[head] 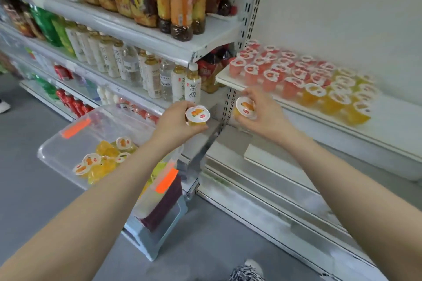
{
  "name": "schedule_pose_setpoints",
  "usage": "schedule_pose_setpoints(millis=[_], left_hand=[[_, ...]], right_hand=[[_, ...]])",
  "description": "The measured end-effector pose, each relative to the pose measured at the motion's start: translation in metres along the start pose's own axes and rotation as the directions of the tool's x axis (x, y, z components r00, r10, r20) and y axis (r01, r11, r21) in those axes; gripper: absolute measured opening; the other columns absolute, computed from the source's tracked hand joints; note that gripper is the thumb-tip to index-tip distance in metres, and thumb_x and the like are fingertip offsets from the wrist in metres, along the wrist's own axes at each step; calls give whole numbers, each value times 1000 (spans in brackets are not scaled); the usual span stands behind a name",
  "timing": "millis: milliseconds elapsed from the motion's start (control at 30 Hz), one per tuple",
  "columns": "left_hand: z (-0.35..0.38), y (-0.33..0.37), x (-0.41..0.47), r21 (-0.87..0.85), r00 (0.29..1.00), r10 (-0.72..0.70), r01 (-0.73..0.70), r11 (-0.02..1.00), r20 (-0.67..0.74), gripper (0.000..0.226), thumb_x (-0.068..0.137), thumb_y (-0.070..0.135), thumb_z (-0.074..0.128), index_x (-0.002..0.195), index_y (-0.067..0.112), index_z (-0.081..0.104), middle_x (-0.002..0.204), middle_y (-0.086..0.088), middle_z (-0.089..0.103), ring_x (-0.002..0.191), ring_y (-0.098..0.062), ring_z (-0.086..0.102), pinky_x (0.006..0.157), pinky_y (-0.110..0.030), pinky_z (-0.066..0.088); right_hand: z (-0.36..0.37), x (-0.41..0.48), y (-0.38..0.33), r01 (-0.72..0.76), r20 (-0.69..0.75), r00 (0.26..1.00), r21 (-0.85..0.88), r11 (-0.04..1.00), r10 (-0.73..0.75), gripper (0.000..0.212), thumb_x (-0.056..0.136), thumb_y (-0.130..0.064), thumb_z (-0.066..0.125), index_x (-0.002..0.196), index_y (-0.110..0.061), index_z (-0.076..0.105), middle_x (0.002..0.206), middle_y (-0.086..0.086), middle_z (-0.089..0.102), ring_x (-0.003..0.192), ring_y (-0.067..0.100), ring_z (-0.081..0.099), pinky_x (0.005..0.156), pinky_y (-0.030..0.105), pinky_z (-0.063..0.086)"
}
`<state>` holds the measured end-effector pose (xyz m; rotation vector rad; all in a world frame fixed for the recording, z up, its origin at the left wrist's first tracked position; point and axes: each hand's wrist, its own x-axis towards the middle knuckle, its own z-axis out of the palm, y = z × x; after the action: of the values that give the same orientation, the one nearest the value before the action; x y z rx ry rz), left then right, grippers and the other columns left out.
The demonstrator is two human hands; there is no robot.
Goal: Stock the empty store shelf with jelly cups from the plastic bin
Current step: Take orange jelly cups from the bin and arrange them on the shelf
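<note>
Jelly cups stand on the white shelf, pink beside orange; more lie in the plastic bin. The left hand grips an orange cup, the right hand a second cup.

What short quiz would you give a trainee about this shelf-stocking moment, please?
1. True or false: the left hand holds an orange jelly cup and the right hand holds a second cup.
2. On the shelf, the red cups sit where, relative to the orange cups? A) to their left B) to their right C) stacked on top of them
3. Fill in: the unshelved cups lie in the clear plastic ____.

Key: 1 true; 2 A; 3 bin.
</note>
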<state>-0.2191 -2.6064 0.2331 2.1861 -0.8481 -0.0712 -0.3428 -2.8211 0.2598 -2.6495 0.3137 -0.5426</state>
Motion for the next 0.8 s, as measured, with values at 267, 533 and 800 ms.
schedule_pose_setpoints(millis=[267,533,800], left_hand=[[45,112,50,47,966,258,-259,965,16,48,65,59,75,100,34,54,93,20,54,88,-5,51,69,-28,39],[124,235,90,-8,943,330,-330,944,34,52,68,53,76,108,27,56,101,13,57,91,-9,52,72,-28,41],[202,317,117,5,948,317,-318,948,33,60,71,37,76,123,18,53,119,2,61,108,-18,57,82,-30,46]], right_hand=[[-109,-28,76,-79,-174,983,-116,990,58,47,78,-42,72,118,-24,53,111,-7,60,97,11,51,80,26,37],[-222,-63,182,-234,-279,943,-162,958,183,50,78,-42,75,120,-22,57,114,-1,63,106,21,58,89,34,42],[-262,-69,299,-462,-250,865,-60,885,435,46,73,-36,77,113,-28,55,108,5,62,100,25,58,90,41,48]])
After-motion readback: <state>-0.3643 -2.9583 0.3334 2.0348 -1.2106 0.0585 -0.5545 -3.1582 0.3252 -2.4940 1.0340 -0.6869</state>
